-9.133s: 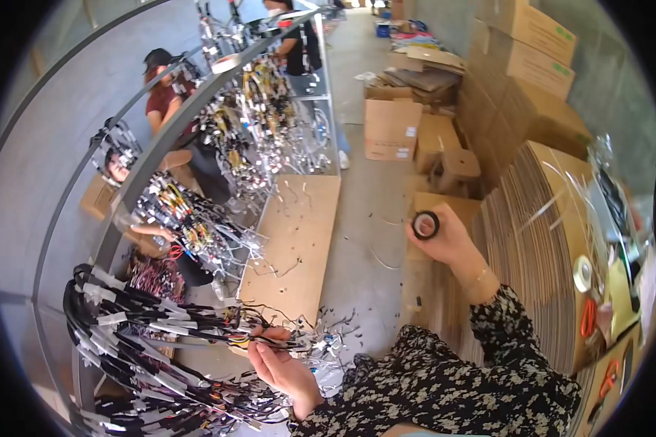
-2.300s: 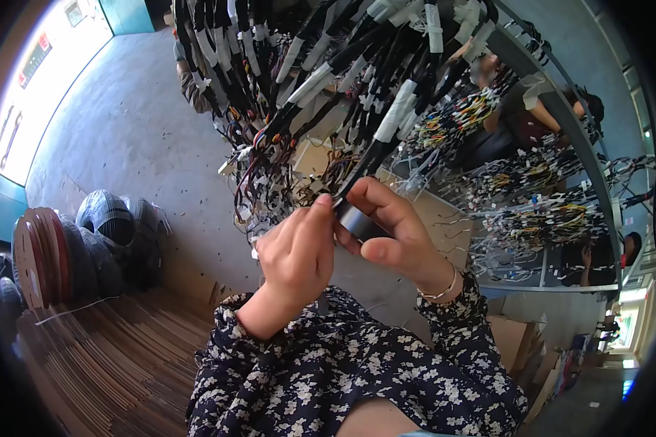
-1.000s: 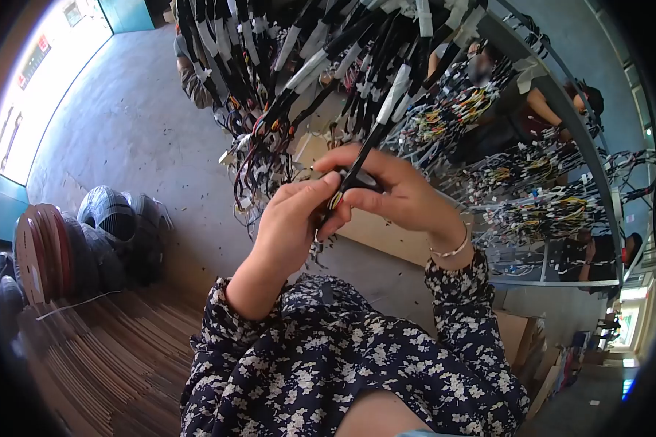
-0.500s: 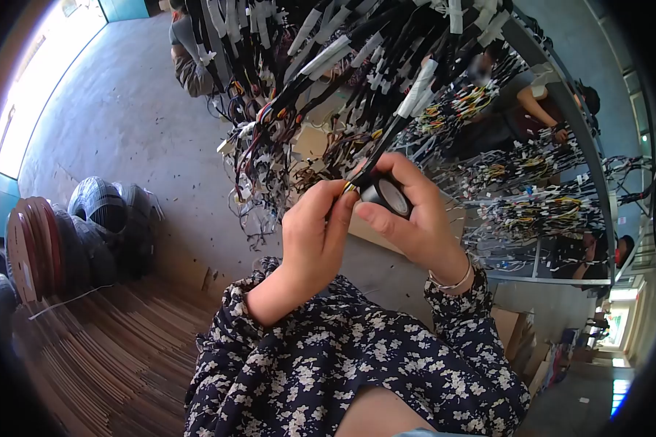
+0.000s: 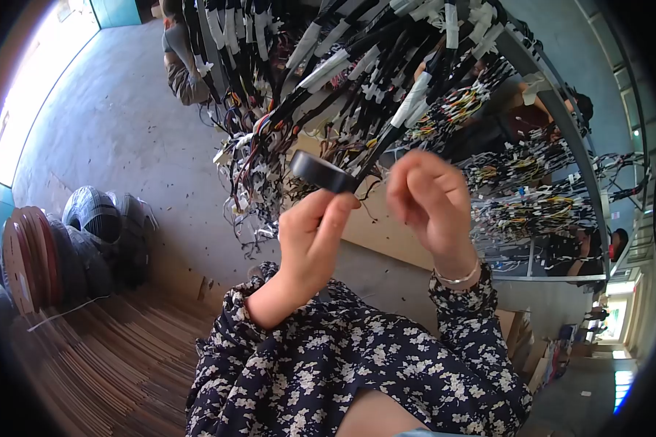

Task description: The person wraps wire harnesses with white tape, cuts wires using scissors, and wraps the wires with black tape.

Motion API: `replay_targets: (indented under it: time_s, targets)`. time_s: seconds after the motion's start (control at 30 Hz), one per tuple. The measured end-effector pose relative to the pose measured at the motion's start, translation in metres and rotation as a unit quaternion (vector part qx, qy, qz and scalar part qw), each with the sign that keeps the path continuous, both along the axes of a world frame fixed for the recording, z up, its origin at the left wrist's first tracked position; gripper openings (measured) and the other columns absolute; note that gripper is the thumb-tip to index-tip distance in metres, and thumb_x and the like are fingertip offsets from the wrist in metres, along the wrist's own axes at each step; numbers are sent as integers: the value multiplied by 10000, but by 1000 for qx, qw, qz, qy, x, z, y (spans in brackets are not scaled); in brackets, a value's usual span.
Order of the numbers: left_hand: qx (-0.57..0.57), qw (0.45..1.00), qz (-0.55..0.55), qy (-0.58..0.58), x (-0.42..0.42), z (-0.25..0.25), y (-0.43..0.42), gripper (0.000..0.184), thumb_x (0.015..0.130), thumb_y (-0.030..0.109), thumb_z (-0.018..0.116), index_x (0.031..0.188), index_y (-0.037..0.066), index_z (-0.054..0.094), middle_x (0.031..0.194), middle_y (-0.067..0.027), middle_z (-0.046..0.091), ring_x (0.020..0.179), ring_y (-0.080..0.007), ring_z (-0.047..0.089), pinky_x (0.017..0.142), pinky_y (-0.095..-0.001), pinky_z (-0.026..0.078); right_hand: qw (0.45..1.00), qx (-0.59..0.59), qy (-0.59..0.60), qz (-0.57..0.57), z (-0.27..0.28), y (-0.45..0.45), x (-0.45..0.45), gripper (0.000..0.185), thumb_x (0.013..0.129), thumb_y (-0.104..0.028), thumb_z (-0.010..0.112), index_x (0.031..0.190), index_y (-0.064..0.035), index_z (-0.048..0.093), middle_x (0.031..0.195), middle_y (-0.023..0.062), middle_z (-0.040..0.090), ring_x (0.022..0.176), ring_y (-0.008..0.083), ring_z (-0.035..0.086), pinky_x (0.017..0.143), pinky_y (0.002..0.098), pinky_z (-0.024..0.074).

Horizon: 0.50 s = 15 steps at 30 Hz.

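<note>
My left hand (image 5: 310, 237) is closed in a pinch, thumb against fingers, on the lower end of a black-wrapped wire harness (image 5: 378, 154). The harness slants down from the hanging bundles, and a white wrap (image 5: 410, 100) circles it higher up. A roll of black tape (image 5: 319, 173) sits tilted just above the left fingertips, against the harness end; whether the fingers touch the roll is hard to tell. To the right, my right hand (image 5: 434, 204) is raised, apart from the roll and harness. Its fingers are loosely bent, slightly blurred, with nothing visible in them.
Many wire bundles (image 5: 328, 69) hang ahead on a metal frame (image 5: 561, 109). Beneath them lies a cardboard sheet (image 5: 383, 237). Flattened cardboard (image 5: 124, 364) is stacked lower left, beside reels (image 5: 29, 258) and black coils (image 5: 91, 211). Other people are partly visible behind the wires and at upper left.
My right hand has let go of the tape roll and moved up and right. The roll now sits above my left fingertips, farther left than before. My left hand has barely moved.
</note>
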<state>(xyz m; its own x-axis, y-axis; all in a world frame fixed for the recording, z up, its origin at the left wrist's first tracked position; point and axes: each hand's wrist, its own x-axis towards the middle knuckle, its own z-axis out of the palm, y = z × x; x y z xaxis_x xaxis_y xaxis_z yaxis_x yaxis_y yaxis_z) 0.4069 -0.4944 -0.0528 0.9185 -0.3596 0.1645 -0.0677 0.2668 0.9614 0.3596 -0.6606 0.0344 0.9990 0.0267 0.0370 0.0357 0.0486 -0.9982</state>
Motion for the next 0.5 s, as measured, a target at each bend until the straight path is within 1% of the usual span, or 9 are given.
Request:
replay_targets:
  time_s: [0.07,0.1,0.2,0.27,0.33,0.37,0.43,0.47,0.5]
  targets:
    - [-45,989,-34,138,7,20,5,447,1014,323,550,784,-34,687,564,18,493,524,-53,413,492,-233,285,973,-84,-149,-154,-23,-5,10,250,1008,-247,566,1071,-7,593,822,40,630,646,19,495,550,171,377]
    - [-43,988,-51,142,11,24,6,512,1023,368,526,726,-23,672,554,36,490,510,-40,399,485,-218,260,962,-104,-197,-155,-27,-3,14,201,984,-110,580,1145,9,597,932,74,660,776,73,585,676,208,464]
    - [-26,963,-156,217,20,25,9,501,1022,358,531,690,3,653,551,32,493,497,-39,394,479,-217,267,956,-179,-213,-93,-28,7,28,319,951,-147,640,1225,7,585,1043,85,669,936,140,620,822,276,485]
    - [-74,950,-188,240,21,20,9,424,1026,340,522,779,16,640,606,25,507,521,-43,412,487,-214,279,954,-229,-194,-26,-27,8,35,386,924,-188,687,1254,-10,596,1099,86,675,1020,181,633,899,320,487]
    - [-102,938,-220,249,22,8,10,373,1033,317,506,876,-1,621,675,-4,547,537,-65,440,484,-220,291,956,-253,-129,76,-28,-1,35,342,912,-215,707,1189,-27,637,1069,79,675,989,171,636,884,316,488]
    - [-97,945,-228,212,23,6,12,356,1034,311,506,915,-6,615,702,-10,554,562,-68,452,497,-220,304,959,-254,-100,73,-23,0,34,346,945,-336,656,1090,-22,665,1051,91,660,974,177,623,874,318,474]
    - [-87,955,-250,136,22,1,12,333,1036,299,506,994,-16,604,757,-23,568,610,-72,476,521,-219,329,956,-274,-82,62,-21,-3,30,342,946,-336,655,1083,-22,663,1025,86,658,961,179,625,867,315,474]
    - [-50,971,-212,96,17,-2,10,325,1023,315,539,985,3,625,733,-9,548,623,-67,469,542,-215,340,955,-284,-73,54,-19,-4,26,340,946,-335,654,1079,-22,663,1012,84,657,955,180,626,864,314,474]
    - [-12,983,-174,54,11,-6,8,319,1009,331,571,977,23,645,708,4,527,636,-62,462,563,-212,351,946,-316,-57,43,-15,-4,21,355,945,-371,654,1090,-47,667,1075,88,665,978,187,628,873,305,475]
